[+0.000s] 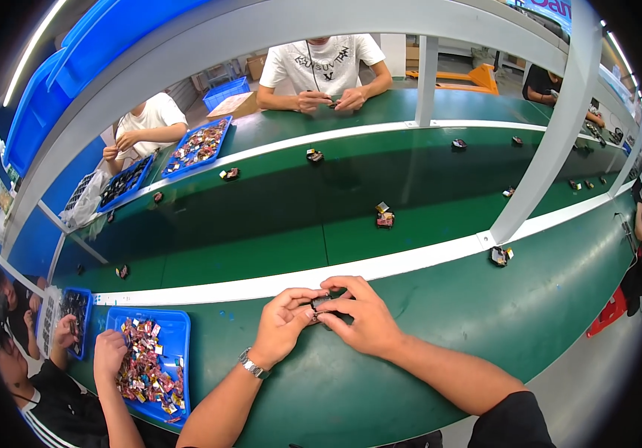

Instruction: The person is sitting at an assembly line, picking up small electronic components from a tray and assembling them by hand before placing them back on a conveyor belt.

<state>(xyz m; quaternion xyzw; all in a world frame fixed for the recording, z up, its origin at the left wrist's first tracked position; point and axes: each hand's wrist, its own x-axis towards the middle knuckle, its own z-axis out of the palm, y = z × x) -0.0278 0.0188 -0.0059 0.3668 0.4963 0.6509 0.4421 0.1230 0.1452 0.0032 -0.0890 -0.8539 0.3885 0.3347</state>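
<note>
Between the fingertips of both hands is a small black plastic part (321,303), held just above the green worktop in front of me. My left hand (282,327), with a metal watch on its wrist, pinches the part's left side. From the right, my right hand (368,317) curls its fingers and thumb round the other side. The fingers cover much of the part, so its details cannot be made out.
A blue tray (177,326) of small coloured components stands at my left, a co-worker's hand (110,352) over it. Beyond the white rail (261,286), small assemblies (385,216) lie spaced along a green belt (276,224). A grey post (541,160) rises at right. Several people sit around.
</note>
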